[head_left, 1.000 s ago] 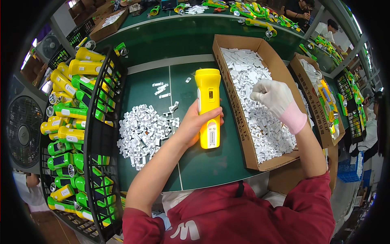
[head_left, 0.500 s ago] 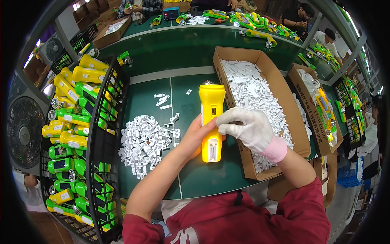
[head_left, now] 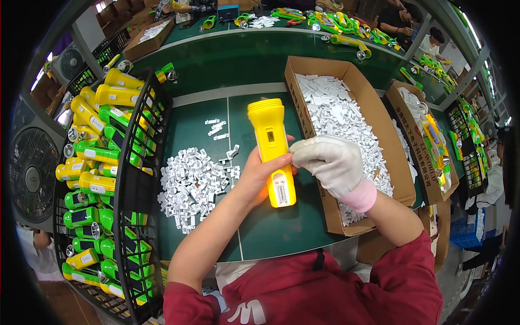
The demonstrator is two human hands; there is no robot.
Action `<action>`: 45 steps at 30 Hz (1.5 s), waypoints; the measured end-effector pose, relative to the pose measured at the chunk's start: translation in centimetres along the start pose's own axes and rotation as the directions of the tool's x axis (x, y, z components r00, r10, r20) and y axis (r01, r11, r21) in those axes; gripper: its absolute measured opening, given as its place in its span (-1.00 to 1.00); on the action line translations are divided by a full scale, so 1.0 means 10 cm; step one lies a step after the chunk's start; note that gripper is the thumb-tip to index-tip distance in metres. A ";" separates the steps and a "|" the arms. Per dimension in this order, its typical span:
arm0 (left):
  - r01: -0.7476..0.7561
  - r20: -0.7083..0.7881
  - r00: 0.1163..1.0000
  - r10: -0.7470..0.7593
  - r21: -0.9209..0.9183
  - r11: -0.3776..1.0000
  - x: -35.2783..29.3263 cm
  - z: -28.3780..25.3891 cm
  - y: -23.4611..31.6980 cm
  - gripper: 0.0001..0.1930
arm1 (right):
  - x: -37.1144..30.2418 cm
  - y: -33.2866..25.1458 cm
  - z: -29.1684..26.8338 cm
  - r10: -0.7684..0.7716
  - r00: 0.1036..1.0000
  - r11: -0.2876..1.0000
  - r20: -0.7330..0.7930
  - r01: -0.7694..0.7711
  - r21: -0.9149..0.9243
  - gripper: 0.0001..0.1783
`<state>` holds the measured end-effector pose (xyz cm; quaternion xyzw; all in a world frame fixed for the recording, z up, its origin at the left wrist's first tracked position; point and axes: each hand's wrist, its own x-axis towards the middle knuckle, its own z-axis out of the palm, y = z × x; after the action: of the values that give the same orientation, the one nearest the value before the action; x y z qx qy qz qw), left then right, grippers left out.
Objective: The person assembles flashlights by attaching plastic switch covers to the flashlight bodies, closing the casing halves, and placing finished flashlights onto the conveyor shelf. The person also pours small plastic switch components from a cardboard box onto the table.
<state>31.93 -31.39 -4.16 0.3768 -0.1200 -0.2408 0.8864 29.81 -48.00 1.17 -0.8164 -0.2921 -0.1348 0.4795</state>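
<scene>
A yellow flashlight housing (head_left: 270, 122) stands out over the green table, its wide threaded end away from me and leaning left. My left hand (head_left: 259, 172) is wrapped round its middle, thumb across the front below a small rectangular opening. A white inset panel (head_left: 281, 189) shows on the near end. My right hand (head_left: 331, 162), in a white glove with a pink cuff, is at the housing's right side next to my left thumb. Its fingertips are pinched together; whatever they hold, if anything, is hidden.
Small white plastic parts (head_left: 189, 187) lie heaped at left, with several more farther back. A cardboard box (head_left: 319, 66) of white pieces stands at right. The black crate (head_left: 125, 216) at left holds yellow and green flashlights. People work beyond, at another bench (head_left: 227, 57).
The housing has shifted slightly up and left, and its wide end now leans left. My right hand has moved slightly upward with its fingertips still pinched.
</scene>
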 end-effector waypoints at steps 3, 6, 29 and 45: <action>-0.050 -0.070 0.996 0.056 0.086 0.995 0.01 -0.09 -0.02 -0.54 | 0.01 -0.03 0.03 -0.161 0.987 0.956 -0.001 0.156 -0.249 -0.78; -0.100 -0.147 0.981 0.123 0.155 0.983 0.01 -0.10 -0.05 -0.53 | 0.00 0.02 0.09 -0.099 0.995 0.969 -0.002 0.096 -0.226 -0.81; -0.176 -0.147 0.940 0.308 0.564 0.807 0.01 -0.06 -0.14 -0.51 | 0.05 -0.08 -0.01 0.465 0.884 0.879 0.040 -0.456 -0.135 -0.79; 0.046 -0.088 0.996 -0.007 0.440 0.897 -0.02 -0.01 -0.11 -0.58 | 0.13 -0.07 -0.09 0.198 0.969 0.951 0.145 -0.154 -0.269 -0.84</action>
<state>31.44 -31.88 -5.02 0.5793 -0.1289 -0.2034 0.7788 30.53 -48.08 2.76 -0.9028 -0.2378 -0.0578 0.3535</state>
